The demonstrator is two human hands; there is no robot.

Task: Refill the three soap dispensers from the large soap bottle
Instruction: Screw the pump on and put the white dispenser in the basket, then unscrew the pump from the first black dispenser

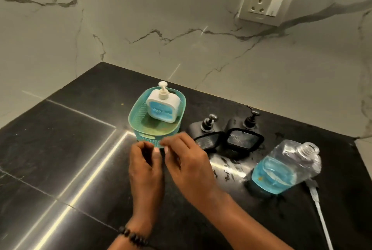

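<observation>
From the head view, the job looks close to its end or in a pause, though the levels in two of the three dispensers cannot be read. The white dispenser stands upright in the far end of a teal basket, pump fitted, its window showing blue soap. Just right of the basket two black dispensers, the nearer and the farther, sit side by side on the dark worktop with pumps on; their bodies are too dark to tell how full they are. The large soap bottle stands well to the right, uncapped, blue soap filling only its lower part, with a white strip-like item lying beside its base. Both hands hover together at the basket's near edge: the left hand and right hand have fingers loosely curled, grasping nothing that shows, though the blur leaves that uncertain. Recapping the bottle appears to remain.
</observation>
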